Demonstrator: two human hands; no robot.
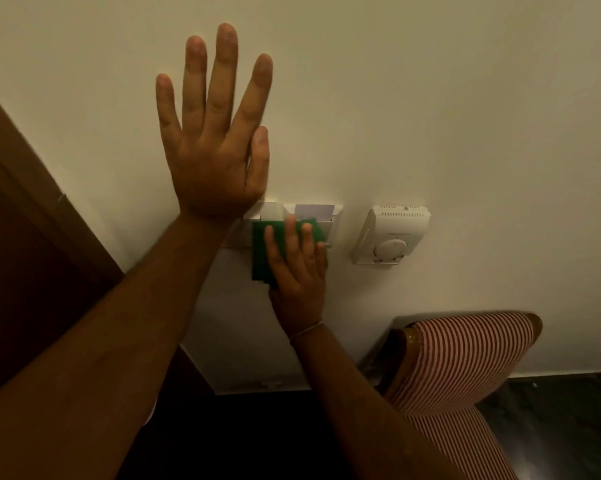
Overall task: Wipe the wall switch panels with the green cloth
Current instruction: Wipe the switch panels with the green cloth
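My left hand lies flat on the cream wall with its fingers spread, just above the white switch panels. My right hand presses a folded green cloth against the panels, fingers flat on top of it. The cloth covers the lower middle of the panels. The right panel is a card holder with a pale card standing in its slot. My left wrist hides the panels' left part.
A white thermostat with a round dial is mounted to the right of the panels. A brown wooden door frame runs along the left. A red-and-white striped chair stands against the wall at lower right on a dark floor.
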